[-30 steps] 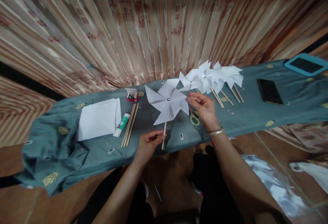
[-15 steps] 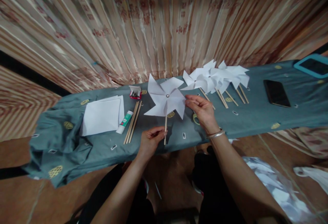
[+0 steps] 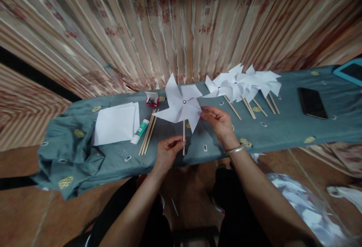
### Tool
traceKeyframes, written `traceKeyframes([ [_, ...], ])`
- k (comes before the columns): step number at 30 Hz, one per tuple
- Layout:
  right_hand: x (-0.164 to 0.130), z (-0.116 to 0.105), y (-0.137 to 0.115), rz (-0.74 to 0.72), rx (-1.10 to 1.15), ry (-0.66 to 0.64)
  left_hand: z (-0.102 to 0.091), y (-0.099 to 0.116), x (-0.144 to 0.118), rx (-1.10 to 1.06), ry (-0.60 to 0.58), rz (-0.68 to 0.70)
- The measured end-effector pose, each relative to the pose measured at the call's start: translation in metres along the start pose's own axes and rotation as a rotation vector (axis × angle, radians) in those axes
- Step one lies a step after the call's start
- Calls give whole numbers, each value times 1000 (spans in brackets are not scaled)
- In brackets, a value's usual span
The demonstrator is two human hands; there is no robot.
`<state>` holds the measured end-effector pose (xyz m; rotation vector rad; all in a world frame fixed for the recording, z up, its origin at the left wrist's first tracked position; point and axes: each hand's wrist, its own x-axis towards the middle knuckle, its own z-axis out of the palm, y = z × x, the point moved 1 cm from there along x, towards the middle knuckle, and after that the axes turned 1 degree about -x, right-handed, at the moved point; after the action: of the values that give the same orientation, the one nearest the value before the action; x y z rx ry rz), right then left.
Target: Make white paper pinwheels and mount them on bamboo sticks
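Note:
A white paper pinwheel [image 3: 181,103] on a thin wooden stick stands upright over the cloth-covered bench [image 3: 283,126]. My left hand [image 3: 167,152] pinches the stick near its lower end. My right hand [image 3: 219,120] holds the tip of the pinwheel's right blade between fingers and thumb. A metal pin shows at the wheel's centre. A bangle sits on my right wrist.
Several finished pinwheels [image 3: 246,83] lie at the right. To the left are loose wooden sticks [image 3: 148,132], a glue stick [image 3: 140,131], a small box of pins [image 3: 152,100] and white paper sheets [image 3: 114,124]. A phone [image 3: 312,103] and a tablet [image 3: 350,70] lie far right. Curtain behind.
The pinwheel has turned, its blades rotating as my right hand shifted along the right blade. My left hand keeps its grip on the stick. The view has drifted slightly.

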<state>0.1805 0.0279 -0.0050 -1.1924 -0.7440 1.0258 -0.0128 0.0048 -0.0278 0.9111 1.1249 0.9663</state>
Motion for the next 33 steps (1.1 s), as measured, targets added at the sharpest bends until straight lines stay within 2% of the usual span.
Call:
traceKeyframes([
  [27,-9,14,7,45,-15,-82,-1,-2,2,5,-8,24],
  [33,-14,18,9,33,-37,-110,-1,-1,0,-16,20,8],
])
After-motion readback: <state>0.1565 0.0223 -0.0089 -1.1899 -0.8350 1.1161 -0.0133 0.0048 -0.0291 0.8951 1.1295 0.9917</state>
